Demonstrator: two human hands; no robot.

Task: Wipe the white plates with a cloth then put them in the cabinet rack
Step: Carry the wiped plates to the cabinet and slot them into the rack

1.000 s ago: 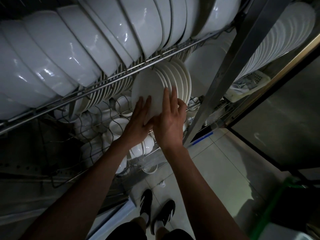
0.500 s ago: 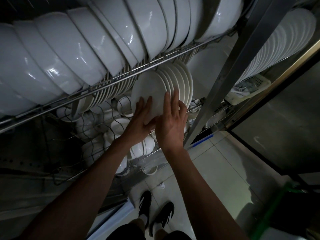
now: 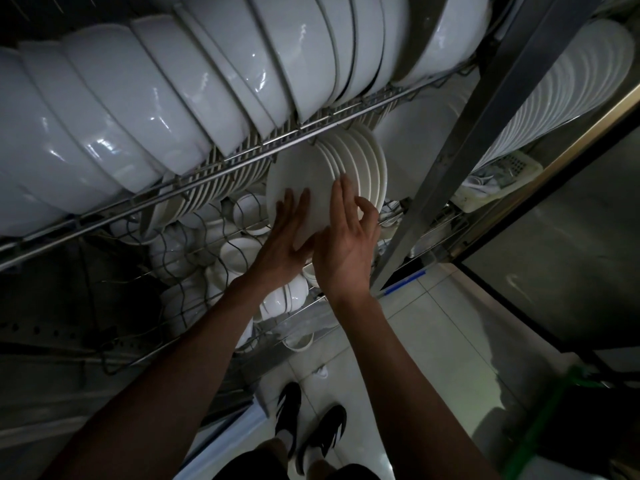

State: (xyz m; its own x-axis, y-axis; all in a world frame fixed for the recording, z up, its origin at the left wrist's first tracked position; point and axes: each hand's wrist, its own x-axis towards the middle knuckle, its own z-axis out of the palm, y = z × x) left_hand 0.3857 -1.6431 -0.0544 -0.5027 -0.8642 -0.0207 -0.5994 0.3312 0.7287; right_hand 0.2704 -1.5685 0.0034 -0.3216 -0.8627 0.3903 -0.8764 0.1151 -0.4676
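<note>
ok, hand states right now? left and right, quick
Left hand: open, straight fingers pressed flat on the front white plate.
Right hand: open, fingers extended against the same plate's edge, gripping nothing.

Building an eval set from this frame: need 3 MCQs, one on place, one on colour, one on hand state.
1. Where does the plate being handled stand?
A. on the floor
B. upright at the near end of a row of plates, under the bowl shelf
C. in the basket

2. What colour is the strip on the floor?
A. blue
B. red
C. yellow

3. How is the left hand?
A. fist, away from the plate
B. gripping a cloth
C. fingers straight, flat on the plate's face

Answers: 1 B, it stands on edge against the row. 2 A, it shows blue by the post. 3 C, its fingers lie extended on the plate.
</note>
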